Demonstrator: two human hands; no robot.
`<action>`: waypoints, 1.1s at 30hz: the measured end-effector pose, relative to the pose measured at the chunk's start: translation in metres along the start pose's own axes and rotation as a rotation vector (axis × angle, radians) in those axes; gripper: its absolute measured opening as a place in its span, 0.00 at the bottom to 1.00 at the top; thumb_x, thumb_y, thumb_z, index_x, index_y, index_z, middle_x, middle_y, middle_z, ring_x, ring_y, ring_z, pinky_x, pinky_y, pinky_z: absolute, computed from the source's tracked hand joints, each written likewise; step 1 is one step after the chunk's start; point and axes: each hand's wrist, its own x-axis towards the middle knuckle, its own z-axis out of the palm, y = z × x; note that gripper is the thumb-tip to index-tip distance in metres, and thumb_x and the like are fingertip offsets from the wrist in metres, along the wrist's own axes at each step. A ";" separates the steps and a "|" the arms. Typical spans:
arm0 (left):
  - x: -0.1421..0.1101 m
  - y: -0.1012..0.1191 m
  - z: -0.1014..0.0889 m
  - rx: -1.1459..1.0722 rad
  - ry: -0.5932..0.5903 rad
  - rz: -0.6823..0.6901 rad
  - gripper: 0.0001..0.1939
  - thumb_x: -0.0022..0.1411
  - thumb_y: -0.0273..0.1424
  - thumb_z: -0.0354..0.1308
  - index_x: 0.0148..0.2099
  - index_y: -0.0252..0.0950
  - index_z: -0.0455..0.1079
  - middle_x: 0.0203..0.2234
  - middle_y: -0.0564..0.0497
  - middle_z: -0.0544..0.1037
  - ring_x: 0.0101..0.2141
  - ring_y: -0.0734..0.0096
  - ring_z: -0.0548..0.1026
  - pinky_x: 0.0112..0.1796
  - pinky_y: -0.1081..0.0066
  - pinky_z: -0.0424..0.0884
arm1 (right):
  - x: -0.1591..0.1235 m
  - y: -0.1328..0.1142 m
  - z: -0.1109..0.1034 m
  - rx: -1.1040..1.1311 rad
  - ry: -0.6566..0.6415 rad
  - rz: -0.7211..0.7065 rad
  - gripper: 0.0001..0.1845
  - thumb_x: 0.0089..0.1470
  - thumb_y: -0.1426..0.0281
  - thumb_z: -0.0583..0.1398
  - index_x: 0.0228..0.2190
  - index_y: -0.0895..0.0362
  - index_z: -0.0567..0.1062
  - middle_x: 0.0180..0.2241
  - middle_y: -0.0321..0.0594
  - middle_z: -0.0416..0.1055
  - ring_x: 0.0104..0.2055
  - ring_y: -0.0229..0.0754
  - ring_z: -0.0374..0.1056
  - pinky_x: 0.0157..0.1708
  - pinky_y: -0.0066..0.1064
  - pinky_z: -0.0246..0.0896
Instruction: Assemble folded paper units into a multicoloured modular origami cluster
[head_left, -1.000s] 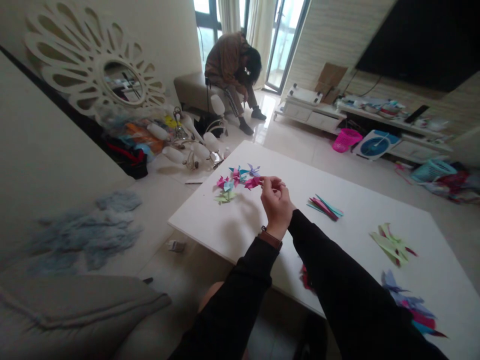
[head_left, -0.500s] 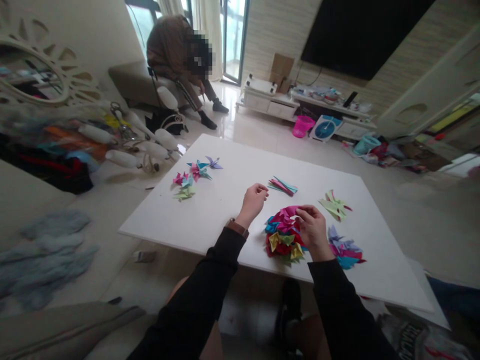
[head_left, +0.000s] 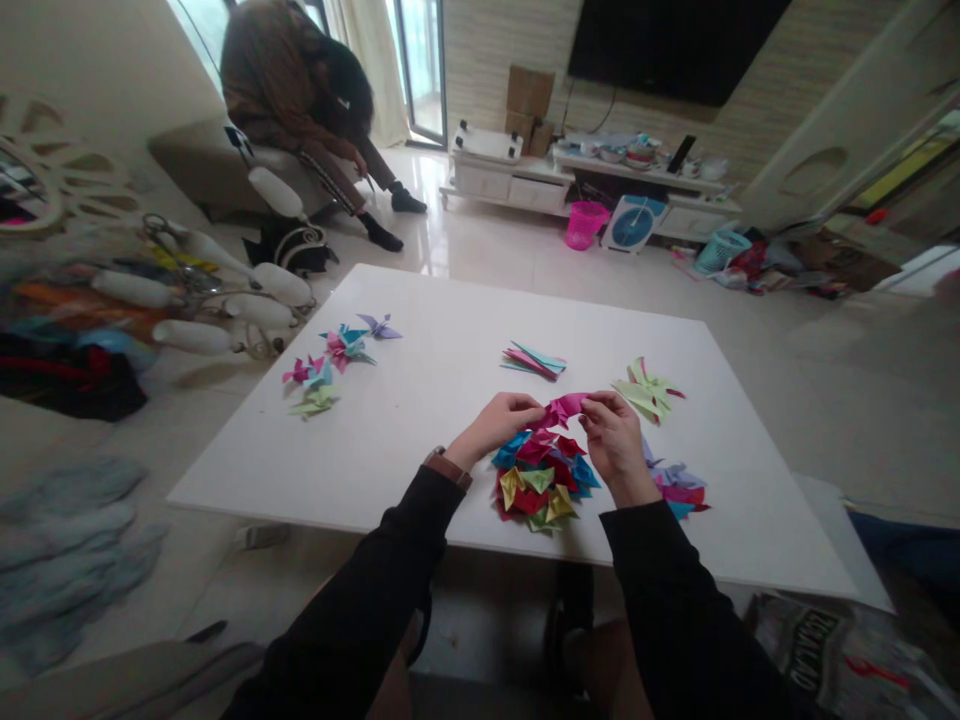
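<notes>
Between my two hands is a pink folded paper crane (head_left: 564, 408), held above the table (head_left: 420, 440). My left hand (head_left: 504, 420) pinches its left end, and my right hand (head_left: 613, 437) pinches its right end. Just below lies a pile of folded paper pieces (head_left: 538, 480) in red, blue, gold and green, close to the near table edge. Partly hidden behind my right wrist are purple, pink and blue folded papers (head_left: 679, 480).
Several paper cranes (head_left: 337, 350) lie at the table's left. Folded paper strips (head_left: 535, 360) rest in the middle, with green folded pieces (head_left: 646, 390) further right. Beyond the table, a person (head_left: 300, 90) sits bent forward. Lamp parts (head_left: 247, 300) lie on the floor at left.
My left hand has come away from the cranes at left and moved right. My right hand has picked up the pink paper crane from the pile, and both hands now grip it. The view has turned right.
</notes>
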 end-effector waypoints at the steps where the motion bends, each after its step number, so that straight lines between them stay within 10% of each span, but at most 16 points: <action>1: 0.001 0.000 0.003 -0.019 -0.001 0.019 0.13 0.55 0.38 0.65 0.34 0.32 0.79 0.29 0.47 0.81 0.30 0.69 0.75 0.36 0.70 0.69 | 0.001 0.001 -0.001 0.000 -0.002 0.002 0.14 0.33 0.72 0.73 0.24 0.54 0.75 0.26 0.31 0.71 0.28 0.35 0.67 0.26 0.26 0.63; 16: 0.011 -0.005 0.031 -0.178 0.291 0.102 0.15 0.53 0.41 0.67 0.34 0.33 0.76 0.30 0.47 0.80 0.35 0.67 0.78 0.37 0.68 0.73 | -0.011 -0.007 -0.014 -0.907 0.000 -0.665 0.08 0.52 0.67 0.65 0.37 0.53 0.80 0.44 0.44 0.64 0.49 0.49 0.63 0.39 0.39 0.67; 33: 0.011 -0.004 0.026 -0.288 0.304 0.118 0.14 0.53 0.40 0.68 0.31 0.33 0.73 0.29 0.51 0.77 0.34 0.71 0.76 0.42 0.66 0.76 | -0.021 0.006 0.007 -1.037 -0.073 -0.820 0.14 0.52 0.72 0.63 0.42 0.53 0.77 0.45 0.45 0.66 0.50 0.53 0.62 0.52 0.48 0.60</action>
